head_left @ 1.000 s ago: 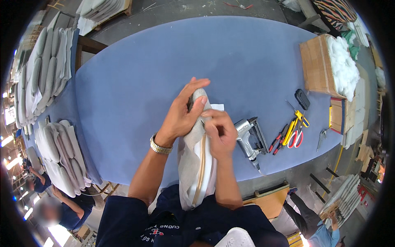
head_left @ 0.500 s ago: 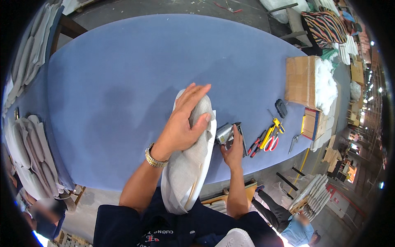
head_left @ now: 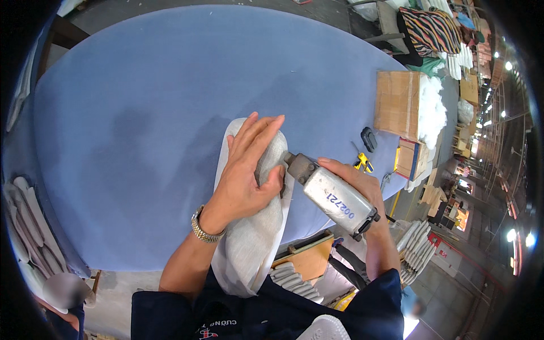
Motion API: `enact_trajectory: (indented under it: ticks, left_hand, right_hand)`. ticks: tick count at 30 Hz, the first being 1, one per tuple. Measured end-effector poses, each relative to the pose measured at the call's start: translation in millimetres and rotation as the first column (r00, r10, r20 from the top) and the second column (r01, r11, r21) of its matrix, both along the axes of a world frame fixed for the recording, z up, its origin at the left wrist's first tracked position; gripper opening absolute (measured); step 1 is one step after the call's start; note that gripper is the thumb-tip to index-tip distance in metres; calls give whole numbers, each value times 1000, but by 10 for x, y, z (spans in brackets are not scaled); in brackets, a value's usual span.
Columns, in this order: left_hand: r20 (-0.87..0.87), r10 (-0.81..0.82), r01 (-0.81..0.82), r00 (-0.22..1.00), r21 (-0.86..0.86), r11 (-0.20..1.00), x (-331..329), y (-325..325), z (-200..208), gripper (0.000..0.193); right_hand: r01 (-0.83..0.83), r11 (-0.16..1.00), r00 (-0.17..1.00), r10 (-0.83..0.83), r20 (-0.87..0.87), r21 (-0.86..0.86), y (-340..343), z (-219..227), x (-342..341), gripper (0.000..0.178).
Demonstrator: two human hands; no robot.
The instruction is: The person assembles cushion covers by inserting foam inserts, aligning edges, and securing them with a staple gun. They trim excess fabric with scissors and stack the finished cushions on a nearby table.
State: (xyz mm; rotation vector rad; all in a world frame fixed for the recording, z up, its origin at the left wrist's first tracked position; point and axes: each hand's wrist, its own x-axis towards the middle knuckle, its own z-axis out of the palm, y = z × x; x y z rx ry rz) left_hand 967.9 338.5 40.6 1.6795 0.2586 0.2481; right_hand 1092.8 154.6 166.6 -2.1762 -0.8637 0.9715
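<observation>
A long padded panel (head_left: 245, 255) in light grey fabric, with a white edge along its right side, leans between the table and my torso. My left hand (head_left: 241, 181) lies across its upper part and holds it, fingers stretched over the cloth and the thumb pressed down by the right edge. In my right hand (head_left: 362, 187) is a silver staple gun (head_left: 334, 198), gripped around its body. Its nose meets the panel's right edge just beside my left thumb; whether it touches is hard to tell. Much of the right-hand grip is hidden behind the tool.
On the blue table (head_left: 141, 73), a yellow-handled tool (head_left: 364, 163) and a black case (head_left: 369, 139) lie to the right. Beyond them stands a cardboard box (head_left: 398, 105) with white stuffing. Stacked grey pads (head_left: 34, 226) are at the left; people are nearby.
My right hand has picked up the staple gun from the table and brought it to the panel's right edge. My left thumb has shifted lower on the fabric. The view has moved slightly.
</observation>
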Motion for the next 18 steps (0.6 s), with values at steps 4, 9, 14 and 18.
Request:
enact_trajectory:
  ticks: [4,9,14,18]
  left_hand:
    - [6,-4,4,1000,-13,1000,7,35,-32,83]
    - [-4,-43,42,999,-59,997,8,108,-33,85]
    - [-13,-105,103,994,-85,991,6,190,-78,89]
    - [0,-203,202,979,-110,973,36,293,-130,84]
  right_hand:
    - [-130,992,992,130,-2,-4,117,17,87,75]
    - [-211,973,977,209,-36,-89,297,168,165,78]
    - [-289,939,957,277,-89,-188,543,254,280,79]
    - [-335,920,942,333,-45,-204,622,151,371,76]
